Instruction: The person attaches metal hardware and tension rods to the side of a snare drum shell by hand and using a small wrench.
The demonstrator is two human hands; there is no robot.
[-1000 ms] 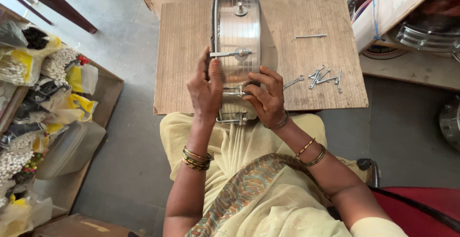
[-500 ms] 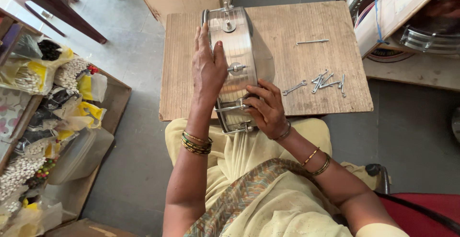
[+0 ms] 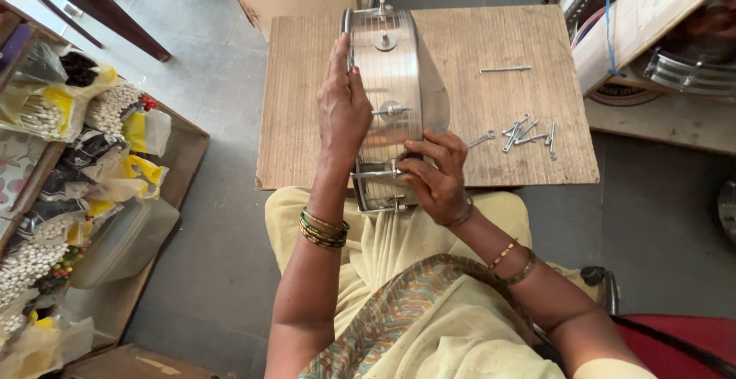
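The drum shell (image 3: 391, 103) stands on edge on the board (image 3: 307, 118), its long axis running near to far from the person's lap. At its near end, the right hand (image 3: 435, 180) has its fingers pinched together on a lug rod (image 3: 376, 173) on the shell's side. Farther along, the left hand (image 3: 343, 107) lies flat against the shell's left rim, fingers extended. Loose rods (image 3: 529, 135) lie on the board just right of the shell.
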